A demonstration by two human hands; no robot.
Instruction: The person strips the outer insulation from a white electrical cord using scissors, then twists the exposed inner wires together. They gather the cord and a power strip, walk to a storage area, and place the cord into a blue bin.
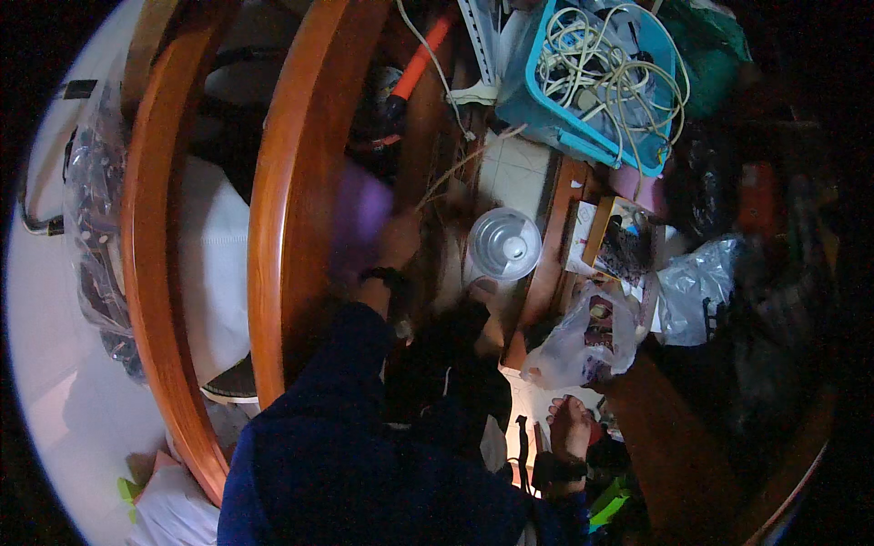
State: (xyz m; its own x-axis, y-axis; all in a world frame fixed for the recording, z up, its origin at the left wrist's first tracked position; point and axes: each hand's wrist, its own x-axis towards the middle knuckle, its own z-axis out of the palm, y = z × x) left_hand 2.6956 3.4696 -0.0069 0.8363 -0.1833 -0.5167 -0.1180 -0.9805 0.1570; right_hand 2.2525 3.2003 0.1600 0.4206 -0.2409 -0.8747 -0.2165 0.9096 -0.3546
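A thin tan stick, slightly bent, point(473, 156) slants away to the upper right from my left hand point(399, 238). That hand is closed around its near end, in shadow beside the wooden rails. To the right of it, a round clear plastic tub point(503, 244) has a small whitish round thing inside. My right hand point(571, 426) is low on the right, its fingers curled in and nothing visible in them. Just above it lies a translucent plastic bag point(583, 341) with dark contents.
Curved, polished wooden rails point(278, 218) rise on my left. A turquoise bin point(564, 136) of tangled white cables point(601, 68) stands at the far right. Nearer are an open small box point(601, 232) and a silvery plastic bag point(696, 287). An orange-red tube point(423, 59) lies beyond the rails.
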